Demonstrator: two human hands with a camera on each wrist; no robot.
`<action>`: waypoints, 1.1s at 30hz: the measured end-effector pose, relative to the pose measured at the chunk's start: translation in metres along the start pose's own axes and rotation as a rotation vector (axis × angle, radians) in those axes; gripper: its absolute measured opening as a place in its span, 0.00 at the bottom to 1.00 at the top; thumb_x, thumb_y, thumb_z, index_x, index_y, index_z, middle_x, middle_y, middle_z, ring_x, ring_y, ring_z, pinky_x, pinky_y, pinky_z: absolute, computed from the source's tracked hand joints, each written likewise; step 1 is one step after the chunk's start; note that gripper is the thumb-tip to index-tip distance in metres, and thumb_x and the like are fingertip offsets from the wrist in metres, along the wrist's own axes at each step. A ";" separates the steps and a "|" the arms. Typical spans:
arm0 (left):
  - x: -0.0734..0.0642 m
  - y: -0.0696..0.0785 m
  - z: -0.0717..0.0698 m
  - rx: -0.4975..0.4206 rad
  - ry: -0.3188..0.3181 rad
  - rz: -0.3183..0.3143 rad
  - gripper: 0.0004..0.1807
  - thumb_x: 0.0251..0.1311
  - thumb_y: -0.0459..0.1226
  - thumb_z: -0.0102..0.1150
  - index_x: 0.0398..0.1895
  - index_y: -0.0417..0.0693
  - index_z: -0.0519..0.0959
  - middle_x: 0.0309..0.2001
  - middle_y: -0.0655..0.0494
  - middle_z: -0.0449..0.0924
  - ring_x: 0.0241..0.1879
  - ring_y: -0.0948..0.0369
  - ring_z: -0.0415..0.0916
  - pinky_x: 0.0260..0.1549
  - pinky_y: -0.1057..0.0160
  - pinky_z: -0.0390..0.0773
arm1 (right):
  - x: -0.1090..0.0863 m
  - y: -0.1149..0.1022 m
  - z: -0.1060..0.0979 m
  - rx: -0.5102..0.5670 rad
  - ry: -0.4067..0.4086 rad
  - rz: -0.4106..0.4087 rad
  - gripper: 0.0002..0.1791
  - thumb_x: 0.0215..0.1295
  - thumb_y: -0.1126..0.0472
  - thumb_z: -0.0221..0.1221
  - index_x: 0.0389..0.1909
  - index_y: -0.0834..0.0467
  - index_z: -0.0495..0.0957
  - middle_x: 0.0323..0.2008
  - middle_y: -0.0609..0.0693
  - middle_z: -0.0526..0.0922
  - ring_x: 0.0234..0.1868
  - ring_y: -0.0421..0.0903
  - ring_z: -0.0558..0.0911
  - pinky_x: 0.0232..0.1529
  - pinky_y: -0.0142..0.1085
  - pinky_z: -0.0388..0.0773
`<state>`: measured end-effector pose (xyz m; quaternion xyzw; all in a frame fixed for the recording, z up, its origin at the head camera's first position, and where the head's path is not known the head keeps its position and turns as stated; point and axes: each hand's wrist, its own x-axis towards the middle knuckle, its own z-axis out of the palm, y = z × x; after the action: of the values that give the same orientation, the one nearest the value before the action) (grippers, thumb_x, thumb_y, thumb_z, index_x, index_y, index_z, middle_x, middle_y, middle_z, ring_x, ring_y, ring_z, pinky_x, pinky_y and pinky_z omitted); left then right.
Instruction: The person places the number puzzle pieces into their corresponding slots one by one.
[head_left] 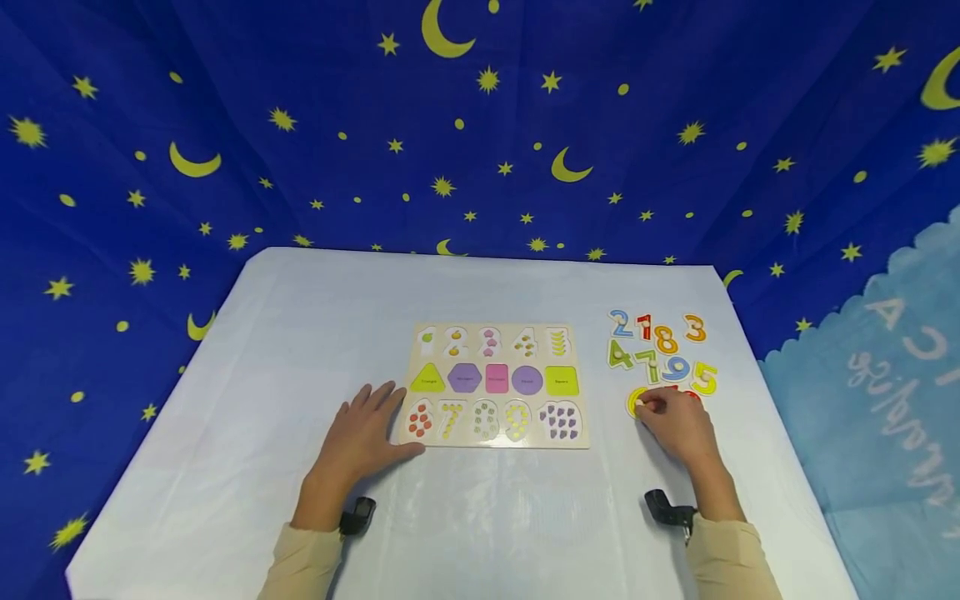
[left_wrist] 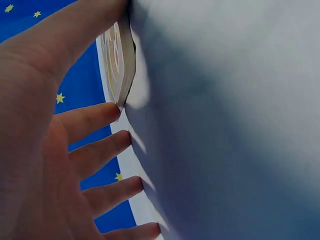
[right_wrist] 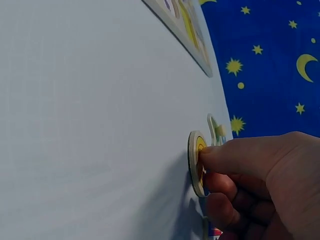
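Deep-blue cloth (head_left: 360,187) with yellow moons and stars behind; white tabletop (head_left: 210,400) below. Right hand (head_left: 681,425): thumb and fingertips pinch a yellow piece (head_left: 633,405), round-edged in the wrist view, at the table's right side; cannot tell whether its underside has cleared the surface. Partly hidden beyond the knuckles, a red piece (head_left: 692,396). Just past it, loose numerals: green 4 (head_left: 621,356), green 7 (head_left: 651,367), blue 9 (head_left: 677,368), yellow 5 (head_left: 705,379); farther row, blue 2 (head_left: 622,325), red 1 (head_left: 644,327), orange 8 (head_left: 665,340), orange 3 (head_left: 695,328). Left hand (head_left: 360,437): palm down, fingers straight and spread, nothing gripped; thumb at the near-left corner of a pale puzzle board (head_left: 468,442), index finger beside its left edge. Board lies flat between the hands; top and bottom rows show number outlines with fruit pictures, middle row triangle, hexagon, rectangle, circle, square. Tan sleeves (head_left: 303,562) on both arms. Far right, light-blue panel (head_left: 870,417) with pale lettering.
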<state>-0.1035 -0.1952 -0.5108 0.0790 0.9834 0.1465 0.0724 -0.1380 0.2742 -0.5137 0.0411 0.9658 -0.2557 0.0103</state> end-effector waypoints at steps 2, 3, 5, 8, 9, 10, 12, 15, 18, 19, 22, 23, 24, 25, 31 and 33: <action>0.001 0.000 -0.001 -0.004 -0.011 -0.003 0.54 0.42 0.66 0.67 0.70 0.46 0.64 0.70 0.44 0.60 0.69 0.38 0.50 0.59 0.32 0.53 | 0.001 -0.001 0.000 -0.004 0.002 -0.001 0.12 0.57 0.60 0.63 0.39 0.63 0.82 0.27 0.49 0.79 0.30 0.49 0.74 0.33 0.42 0.67; 0.002 0.000 -0.002 -0.003 -0.013 0.000 0.54 0.42 0.65 0.67 0.70 0.46 0.64 0.70 0.44 0.59 0.69 0.38 0.49 0.59 0.31 0.53 | 0.001 -0.002 -0.001 -0.009 0.008 -0.003 0.12 0.57 0.60 0.64 0.39 0.63 0.82 0.27 0.49 0.79 0.30 0.49 0.74 0.33 0.41 0.67; 0.001 0.002 -0.003 -0.002 -0.021 0.003 0.54 0.44 0.65 0.66 0.71 0.45 0.63 0.71 0.44 0.59 0.69 0.38 0.49 0.59 0.31 0.53 | 0.001 -0.003 -0.001 -0.017 0.019 -0.004 0.12 0.57 0.60 0.64 0.39 0.63 0.82 0.27 0.50 0.79 0.30 0.49 0.75 0.32 0.41 0.68; 0.001 0.003 -0.005 0.009 -0.016 0.008 0.54 0.45 0.64 0.66 0.71 0.45 0.62 0.71 0.44 0.58 0.69 0.38 0.49 0.59 0.31 0.54 | 0.001 -0.005 -0.001 -0.010 0.028 -0.009 0.12 0.57 0.60 0.63 0.39 0.63 0.83 0.28 0.50 0.80 0.30 0.49 0.75 0.32 0.42 0.68; 0.001 0.003 -0.006 0.009 -0.013 0.009 0.53 0.45 0.64 0.66 0.71 0.45 0.63 0.70 0.44 0.59 0.69 0.38 0.49 0.59 0.31 0.54 | 0.001 -0.005 0.000 -0.011 0.029 -0.006 0.12 0.58 0.60 0.63 0.40 0.63 0.83 0.28 0.50 0.80 0.30 0.49 0.75 0.33 0.42 0.68; 0.001 0.003 -0.006 0.006 -0.014 0.007 0.53 0.45 0.64 0.66 0.71 0.45 0.63 0.70 0.44 0.59 0.69 0.38 0.49 0.59 0.31 0.53 | 0.001 -0.006 0.000 -0.006 0.025 -0.003 0.12 0.58 0.60 0.63 0.40 0.63 0.82 0.29 0.51 0.80 0.30 0.49 0.75 0.33 0.42 0.68; 0.001 0.003 -0.006 0.004 -0.018 0.004 0.53 0.45 0.63 0.67 0.71 0.44 0.63 0.70 0.44 0.59 0.69 0.38 0.49 0.59 0.31 0.53 | 0.001 -0.008 0.001 -0.001 0.012 0.005 0.13 0.59 0.59 0.63 0.41 0.63 0.82 0.29 0.50 0.80 0.30 0.49 0.75 0.33 0.41 0.68; 0.000 0.002 -0.005 -0.003 -0.030 0.000 0.53 0.45 0.63 0.67 0.71 0.44 0.63 0.71 0.44 0.59 0.69 0.38 0.49 0.59 0.31 0.52 | -0.001 -0.010 0.001 0.004 -0.003 0.019 0.14 0.59 0.59 0.63 0.43 0.63 0.82 0.29 0.50 0.79 0.30 0.48 0.74 0.32 0.41 0.68; 0.000 0.001 -0.002 -0.003 -0.040 -0.003 0.53 0.45 0.64 0.66 0.71 0.45 0.62 0.71 0.44 0.58 0.70 0.38 0.48 0.60 0.31 0.52 | -0.003 -0.011 0.001 0.007 -0.007 0.021 0.14 0.59 0.59 0.63 0.43 0.63 0.82 0.29 0.50 0.79 0.30 0.48 0.74 0.32 0.41 0.68; 0.000 0.001 -0.002 -0.004 -0.037 -0.004 0.53 0.45 0.64 0.66 0.71 0.45 0.62 0.71 0.44 0.58 0.70 0.38 0.48 0.60 0.31 0.52 | -0.003 -0.012 0.001 0.006 -0.005 0.020 0.14 0.59 0.59 0.63 0.43 0.63 0.82 0.29 0.50 0.79 0.30 0.48 0.74 0.32 0.40 0.68; 0.000 0.001 -0.002 -0.010 -0.025 -0.006 0.53 0.45 0.63 0.66 0.71 0.45 0.63 0.71 0.44 0.58 0.70 0.38 0.47 0.60 0.31 0.51 | -0.002 -0.013 0.001 -0.002 -0.003 0.014 0.13 0.59 0.59 0.64 0.43 0.62 0.82 0.29 0.50 0.78 0.30 0.48 0.74 0.32 0.40 0.68; 0.000 0.001 -0.002 -0.015 -0.022 -0.006 0.53 0.45 0.63 0.67 0.71 0.45 0.63 0.71 0.44 0.58 0.70 0.38 0.48 0.60 0.31 0.51 | -0.002 -0.013 0.001 -0.004 -0.006 0.014 0.13 0.59 0.59 0.64 0.43 0.62 0.82 0.29 0.50 0.78 0.30 0.48 0.74 0.32 0.40 0.68; -0.001 0.002 -0.002 -0.016 -0.022 -0.007 0.53 0.45 0.63 0.67 0.71 0.45 0.63 0.71 0.44 0.58 0.70 0.38 0.48 0.60 0.31 0.51 | -0.003 -0.014 0.002 -0.008 -0.010 0.012 0.13 0.59 0.59 0.64 0.43 0.62 0.82 0.29 0.50 0.78 0.30 0.48 0.73 0.32 0.40 0.68; -0.001 0.002 -0.002 -0.017 -0.024 -0.009 0.53 0.45 0.63 0.67 0.71 0.45 0.63 0.71 0.44 0.58 0.70 0.38 0.48 0.60 0.31 0.51 | -0.003 -0.014 0.002 -0.014 -0.015 0.011 0.13 0.59 0.59 0.64 0.42 0.61 0.82 0.28 0.49 0.78 0.30 0.48 0.73 0.31 0.40 0.68; -0.003 0.002 -0.001 -0.028 -0.032 -0.020 0.53 0.45 0.63 0.67 0.71 0.45 0.63 0.71 0.44 0.58 0.70 0.38 0.47 0.60 0.31 0.51 | -0.007 -0.016 0.005 -0.041 -0.009 -0.017 0.12 0.58 0.59 0.64 0.41 0.61 0.83 0.27 0.48 0.78 0.28 0.47 0.73 0.29 0.39 0.68; -0.003 0.002 -0.001 -0.029 -0.027 -0.019 0.53 0.45 0.63 0.67 0.71 0.45 0.63 0.71 0.44 0.58 0.70 0.38 0.47 0.60 0.31 0.51 | -0.007 -0.017 0.006 -0.037 0.001 -0.036 0.12 0.57 0.60 0.64 0.41 0.61 0.83 0.27 0.48 0.78 0.28 0.46 0.73 0.29 0.39 0.67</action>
<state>-0.1001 -0.1941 -0.5089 0.0707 0.9808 0.1590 0.0882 -0.1321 0.2564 -0.5100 0.0238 0.9710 -0.2378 0.0063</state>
